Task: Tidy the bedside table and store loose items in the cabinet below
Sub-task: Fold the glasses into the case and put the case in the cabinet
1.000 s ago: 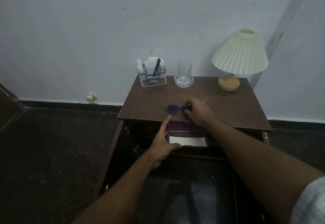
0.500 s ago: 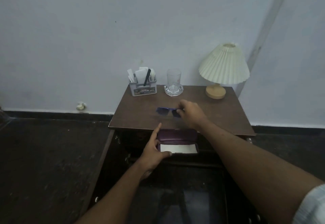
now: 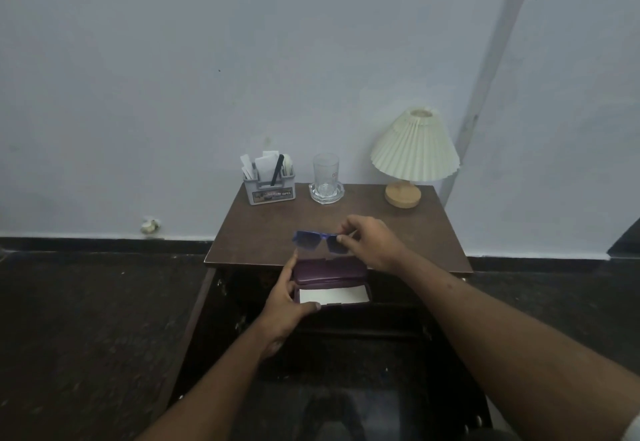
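My right hand (image 3: 372, 241) pinches a pair of blue sunglasses (image 3: 311, 244) by their right side, held just above the front of the brown bedside table (image 3: 408, 233). My left hand (image 3: 285, 297) grips the left end of an open purple glasses case (image 3: 330, 274) in front of the table's edge; a white cloth (image 3: 332, 296) lies inside its lower half. The sunglasses hang right above the case's raised lid. Below, the cabinet (image 3: 311, 354) stands open and dark inside.
At the table's back stand a grey organiser (image 3: 272, 193) with papers and a black pen, a glass (image 3: 326, 172) on a glass coaster, and a cream pleated lamp (image 3: 414, 150) on a wooden base. The open cabinet door (image 3: 194, 323) juts out left. Dark floor surrounds.
The view has drawn back from the table. My right hand has lifted the sunglasses and brought them nearer, over the open case. My left hand keeps its hold on the case.
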Available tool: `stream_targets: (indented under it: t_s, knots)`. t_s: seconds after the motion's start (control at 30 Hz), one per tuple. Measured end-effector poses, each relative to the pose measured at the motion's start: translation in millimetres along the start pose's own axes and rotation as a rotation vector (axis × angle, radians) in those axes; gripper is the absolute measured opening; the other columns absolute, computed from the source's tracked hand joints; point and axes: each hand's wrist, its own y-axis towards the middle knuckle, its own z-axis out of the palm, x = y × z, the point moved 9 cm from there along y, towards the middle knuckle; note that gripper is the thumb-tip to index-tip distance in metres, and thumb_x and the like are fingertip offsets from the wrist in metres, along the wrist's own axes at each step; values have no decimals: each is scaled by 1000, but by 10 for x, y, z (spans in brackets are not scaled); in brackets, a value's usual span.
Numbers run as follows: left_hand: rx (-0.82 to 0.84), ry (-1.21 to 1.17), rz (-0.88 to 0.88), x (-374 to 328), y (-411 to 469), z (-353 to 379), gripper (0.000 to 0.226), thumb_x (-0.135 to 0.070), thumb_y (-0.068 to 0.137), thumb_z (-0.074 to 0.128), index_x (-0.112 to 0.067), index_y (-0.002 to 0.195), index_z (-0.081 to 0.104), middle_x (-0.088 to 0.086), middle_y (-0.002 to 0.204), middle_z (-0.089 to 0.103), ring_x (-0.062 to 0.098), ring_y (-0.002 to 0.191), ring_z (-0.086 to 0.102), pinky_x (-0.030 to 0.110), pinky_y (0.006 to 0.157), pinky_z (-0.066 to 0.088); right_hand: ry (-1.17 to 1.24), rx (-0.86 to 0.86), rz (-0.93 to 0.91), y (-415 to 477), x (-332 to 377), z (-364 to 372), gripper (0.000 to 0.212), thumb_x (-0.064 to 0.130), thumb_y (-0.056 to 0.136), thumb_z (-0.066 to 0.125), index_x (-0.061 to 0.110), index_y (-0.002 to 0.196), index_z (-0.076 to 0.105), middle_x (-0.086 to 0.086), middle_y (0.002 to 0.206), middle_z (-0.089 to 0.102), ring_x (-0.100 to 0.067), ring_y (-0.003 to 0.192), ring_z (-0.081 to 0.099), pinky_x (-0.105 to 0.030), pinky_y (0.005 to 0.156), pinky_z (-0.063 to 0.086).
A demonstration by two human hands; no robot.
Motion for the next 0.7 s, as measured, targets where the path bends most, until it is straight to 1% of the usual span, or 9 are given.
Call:
stream_targets:
  t_s: [0.07, 0.13, 0.23, 0.3, 0.43, 0.5, 0.6, 0.7]
  knots:
    - [-4, 15, -3, -24, -6, -31, 114, 6, 73, 81, -53, 153, 24, 1, 126, 70, 17, 115, 69, 37, 89, 62, -7, 28, -13, -73, 20, -12, 4, 23, 97, 65, 26, 96, 67, 11, 92, 69, -5, 82, 66, -22, 65, 51]
    - [-5, 14, -1, -55, -16, -56, 114, 5, 72, 82, -54, 152, 25, 2, 126, 70, 18, 114, 70, 38, 88, 63, -16, 51, -9, -140, 18, -25, 5, 23, 98, 64, 26, 98, 69, 10, 94, 70, -6, 83, 66, -23, 66, 54]
    - [-2, -1, 8, -131, -50, -67, 115, 7, 71, 81, -57, 150, 27, 3, 128, 68, 22, 115, 70, 44, 90, 62, -34, 88, 6, -226, 2, -17, 6, 24, 98, 64, 28, 98, 69, 10, 96, 69, -6, 84, 67, -21, 64, 54]
    - [7, 16, 20, -212, -86, -41, 114, 8, 72, 80, -58, 149, 28, 1, 131, 66, 21, 117, 69, 45, 92, 62, -55, 98, 2, -271, 18, -19, 7, 25, 98, 64, 30, 96, 68, 11, 97, 68, -5, 84, 66, -20, 64, 53]
    - [27, 52, 67, -387, -145, 41, 116, 11, 72, 80, -51, 154, 25, -1, 133, 65, 19, 118, 68, 43, 94, 61, -61, 74, -6, -332, 91, -90, 7, 26, 97, 64, 32, 95, 67, 13, 94, 67, -4, 83, 65, -19, 64, 52]
    - [36, 34, 81, -450, -178, 72, 117, 13, 72, 78, -49, 155, 24, 0, 137, 64, 20, 120, 67, 46, 96, 60, -58, 59, -23, -363, 157, -147, 8, 26, 97, 65, 34, 94, 67, 14, 92, 68, -4, 82, 66, -19, 65, 52]
    - [40, 21, 103, -550, -216, 94, 117, 13, 72, 78, -49, 156, 23, -4, 142, 60, 19, 125, 63, 47, 100, 57, -44, 53, -59, -419, 249, -210, 7, 25, 96, 66, 32, 96, 68, 13, 96, 69, -4, 86, 66, -24, 72, 57]
    - [35, 8, 95, -622, -236, 93, 117, 12, 73, 78, -56, 152, 25, -4, 133, 60, 21, 120, 65, 46, 94, 61, -63, 85, -73, -495, 302, -212, 8, 23, 96, 66, 31, 96, 67, 13, 99, 69, -3, 90, 66, -25, 78, 58]
